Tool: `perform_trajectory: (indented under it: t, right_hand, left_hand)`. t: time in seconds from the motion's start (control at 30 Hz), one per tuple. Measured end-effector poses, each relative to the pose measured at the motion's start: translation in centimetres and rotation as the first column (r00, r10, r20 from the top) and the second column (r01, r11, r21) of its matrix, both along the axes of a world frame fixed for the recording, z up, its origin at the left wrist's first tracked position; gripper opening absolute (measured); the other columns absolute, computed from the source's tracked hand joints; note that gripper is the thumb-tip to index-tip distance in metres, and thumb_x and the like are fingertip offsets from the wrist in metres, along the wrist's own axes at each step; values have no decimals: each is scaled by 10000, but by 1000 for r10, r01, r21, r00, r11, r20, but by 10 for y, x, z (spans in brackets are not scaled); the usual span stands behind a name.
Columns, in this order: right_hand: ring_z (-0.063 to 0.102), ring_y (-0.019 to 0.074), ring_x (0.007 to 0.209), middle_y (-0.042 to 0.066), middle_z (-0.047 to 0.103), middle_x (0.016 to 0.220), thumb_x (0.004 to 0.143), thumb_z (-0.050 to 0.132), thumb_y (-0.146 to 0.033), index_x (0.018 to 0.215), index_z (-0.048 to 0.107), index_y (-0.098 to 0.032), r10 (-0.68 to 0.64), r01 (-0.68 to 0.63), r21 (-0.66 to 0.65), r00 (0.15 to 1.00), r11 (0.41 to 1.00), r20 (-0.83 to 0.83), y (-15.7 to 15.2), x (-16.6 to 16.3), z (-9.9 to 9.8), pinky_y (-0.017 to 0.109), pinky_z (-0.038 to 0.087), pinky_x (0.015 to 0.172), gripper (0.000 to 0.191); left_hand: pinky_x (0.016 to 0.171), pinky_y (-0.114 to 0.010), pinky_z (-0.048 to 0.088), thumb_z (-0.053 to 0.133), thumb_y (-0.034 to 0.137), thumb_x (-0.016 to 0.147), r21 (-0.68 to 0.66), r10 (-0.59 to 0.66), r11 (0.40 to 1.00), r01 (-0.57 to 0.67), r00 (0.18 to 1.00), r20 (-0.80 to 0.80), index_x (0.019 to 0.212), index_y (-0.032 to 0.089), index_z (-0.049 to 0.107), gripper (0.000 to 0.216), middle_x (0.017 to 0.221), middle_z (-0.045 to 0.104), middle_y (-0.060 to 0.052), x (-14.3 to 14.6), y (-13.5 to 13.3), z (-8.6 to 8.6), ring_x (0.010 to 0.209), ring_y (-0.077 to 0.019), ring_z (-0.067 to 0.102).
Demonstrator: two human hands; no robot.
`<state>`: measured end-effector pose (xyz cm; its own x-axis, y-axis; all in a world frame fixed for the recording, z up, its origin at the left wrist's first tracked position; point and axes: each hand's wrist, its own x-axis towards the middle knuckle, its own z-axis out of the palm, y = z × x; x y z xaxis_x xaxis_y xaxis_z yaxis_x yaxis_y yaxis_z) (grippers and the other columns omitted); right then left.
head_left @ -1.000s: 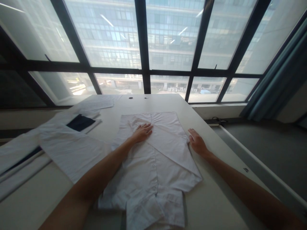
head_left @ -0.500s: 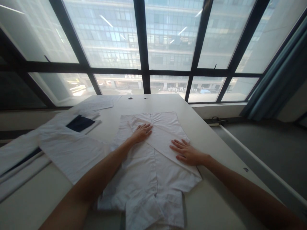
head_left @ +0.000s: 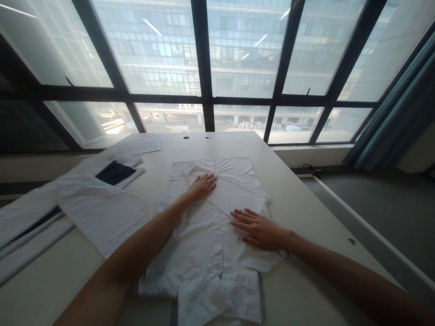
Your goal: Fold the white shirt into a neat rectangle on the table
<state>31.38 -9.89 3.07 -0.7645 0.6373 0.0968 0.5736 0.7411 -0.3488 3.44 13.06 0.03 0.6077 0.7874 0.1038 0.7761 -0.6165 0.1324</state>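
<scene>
A white button-up shirt (head_left: pixel 200 235) lies spread on the white table, its button line running down the middle and its collar end toward me. One sleeve is laid slantwise across the upper part of the shirt. My left hand (head_left: pixel 201 186) rests flat on the fabric near the far end of that sleeve, fingers stretched out. Lower and to the right, my right hand (head_left: pixel 256 229) lies palm down over the lower edge of the sleeve, its fingers spread. Neither hand grips the cloth.
To the left lie several white garments (head_left: pixel 102 213), with a dark navy piece (head_left: pixel 115 173) among them. The white table (head_left: pixel 292 199) reaches toward large windows. A pale rail (head_left: pixel 367 226) runs along the floor at the right, and a blue curtain (head_left: pixel 384 108) hangs there.
My right hand has slid toward me and slightly left across the shirt. My left hand stays in the same place on the cloth.
</scene>
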Motion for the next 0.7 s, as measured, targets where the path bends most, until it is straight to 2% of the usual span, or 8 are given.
perform_trajectory:
  t: [0.2,0.33,0.43,0.57,0.63,0.7]
  right_hand:
    - [188,223,1556,100,299,1660,1048,476,-349,1595,357,-234,10,-4,83,997,997,-71,1,3,-9,478,178,1270,571]
    - [221,223,1547,64,319,1655,1052,471,-319,1588,370,-281,-1,21,143,990,989,-139,4,6,-13,483,202,1270,547]
    - [251,226,1538,48,342,1646,1057,462,-309,1575,393,-309,-25,52,162,986,985,-163,7,9,-15,497,224,1266,523]
    - [291,230,1525,35,371,1632,1053,474,-299,1565,407,-339,-24,54,161,983,985,-181,17,9,-17,506,281,1247,518]
    - [318,232,1514,32,390,1622,1049,482,-295,1563,409,-346,-12,46,168,980,985,-198,24,5,-15,504,310,1236,522]
    - [342,235,1504,30,408,1613,1046,486,-292,1553,428,-349,2,38,181,977,983,-215,32,-2,-11,500,333,1226,514]
  left_hand:
    - [1203,-611,227,304,394,1067,-3,1,1000,-1,999,-54,1561,234,407,530,1660,310,-117,8,-7,11,1529,-321,273]
    - [1220,-537,257,402,307,1022,-14,-13,1000,12,999,-50,1550,245,417,533,1625,391,-94,-3,-15,26,1506,-261,334]
    - [1235,-501,250,417,195,964,21,33,999,-33,999,7,1526,235,459,565,1587,456,-74,-27,-27,34,1482,-235,378]
    - [1235,-533,237,404,137,930,35,134,990,-135,990,42,1490,240,508,579,1543,516,-59,-72,-45,41,1434,-234,449]
    - [1225,-533,263,427,148,929,58,218,973,-221,974,58,1460,239,545,551,1518,545,-60,-97,-51,42,1400,-238,493]
    - [1210,-481,312,475,179,928,97,329,936,-339,939,102,1409,241,597,500,1472,592,-51,-125,-54,43,1356,-228,538]
